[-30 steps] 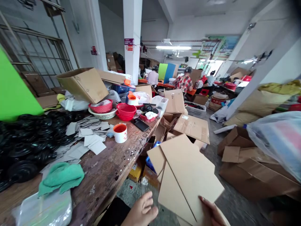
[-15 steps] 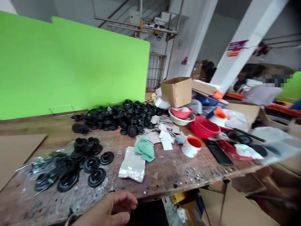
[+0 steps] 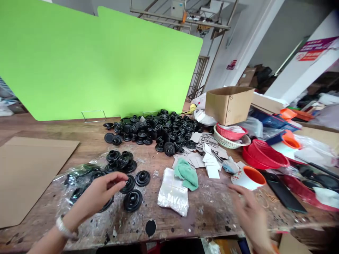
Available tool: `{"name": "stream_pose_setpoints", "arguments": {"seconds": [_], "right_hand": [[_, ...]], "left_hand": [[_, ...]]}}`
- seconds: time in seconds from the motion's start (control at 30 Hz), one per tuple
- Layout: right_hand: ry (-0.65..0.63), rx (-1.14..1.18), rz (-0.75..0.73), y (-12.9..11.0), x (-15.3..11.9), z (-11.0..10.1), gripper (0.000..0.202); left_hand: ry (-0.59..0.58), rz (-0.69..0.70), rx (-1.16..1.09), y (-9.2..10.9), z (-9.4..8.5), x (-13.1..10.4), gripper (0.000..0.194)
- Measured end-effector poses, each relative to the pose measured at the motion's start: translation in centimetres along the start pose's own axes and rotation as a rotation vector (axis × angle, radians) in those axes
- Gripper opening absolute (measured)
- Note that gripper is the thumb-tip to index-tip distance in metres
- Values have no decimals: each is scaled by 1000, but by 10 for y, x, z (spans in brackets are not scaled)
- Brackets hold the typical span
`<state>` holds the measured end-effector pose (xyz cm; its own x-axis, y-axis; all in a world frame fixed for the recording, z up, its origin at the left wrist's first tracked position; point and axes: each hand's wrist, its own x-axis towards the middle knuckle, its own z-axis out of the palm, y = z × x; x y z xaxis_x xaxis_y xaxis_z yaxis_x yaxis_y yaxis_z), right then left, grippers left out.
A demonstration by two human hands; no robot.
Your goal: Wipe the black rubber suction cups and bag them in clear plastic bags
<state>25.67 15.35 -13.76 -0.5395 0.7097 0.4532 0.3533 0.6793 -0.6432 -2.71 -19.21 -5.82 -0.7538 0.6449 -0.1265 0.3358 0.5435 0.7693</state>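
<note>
My left hand [image 3: 104, 188], a bracelet on its wrist, hangs over a small group of round black stepped parts, fingers loosely stretched and apart. Its fingertips overlap a black disc-shaped part [image 3: 128, 184] in view; I cannot tell whether they touch it. Right of that lie two more black parts [image 3: 133, 200] on the bench. My right hand [image 3: 250, 215] is blurred, fingers apart with nothing seen in them, just in front of a white cup with orange inside [image 3: 250, 177]. Between the hands rest a stack of clear plastic bags [image 3: 173, 195] and a green cloth [image 3: 186, 174].
A large heap of black parts [image 3: 156, 128] lies at the back before a green panel [image 3: 119, 67]. White cards [image 3: 212, 164], red baskets [image 3: 265, 155], a cardboard box [image 3: 229, 104] and a black phone-like slab [image 3: 284, 192] stand right. Flat cardboard [image 3: 34, 176] lies left.
The view has swung left. My left hand has moved up and left from the bench's front edge to over the black parts. My right hand has come into view beside the cup.
</note>
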Motion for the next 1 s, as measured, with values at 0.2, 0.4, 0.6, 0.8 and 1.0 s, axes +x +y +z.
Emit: {"name": "stream_pose_setpoints", "arguments": {"seconds": [0.2, 0.4, 0.6, 0.8, 1.0], "right_hand": [[-439, -138, -287, -48, 49, 117, 45], [-450, -91, -267, -52, 68, 128, 38], [-93, 269, -62, -77, 108, 119, 35], [-263, 496, -203, -128, 85, 164, 31], [-379, 1012, 250, -159, 93, 204, 25]], "left_hand": [[59, 266, 173, 26, 35, 106, 20], [83, 297, 46, 39, 123, 187, 33], [60, 161, -274, 34, 148, 216, 31], [-108, 69, -733, 19, 130, 163, 26], [-46, 55, -1068, 23, 119, 122, 35]]}}
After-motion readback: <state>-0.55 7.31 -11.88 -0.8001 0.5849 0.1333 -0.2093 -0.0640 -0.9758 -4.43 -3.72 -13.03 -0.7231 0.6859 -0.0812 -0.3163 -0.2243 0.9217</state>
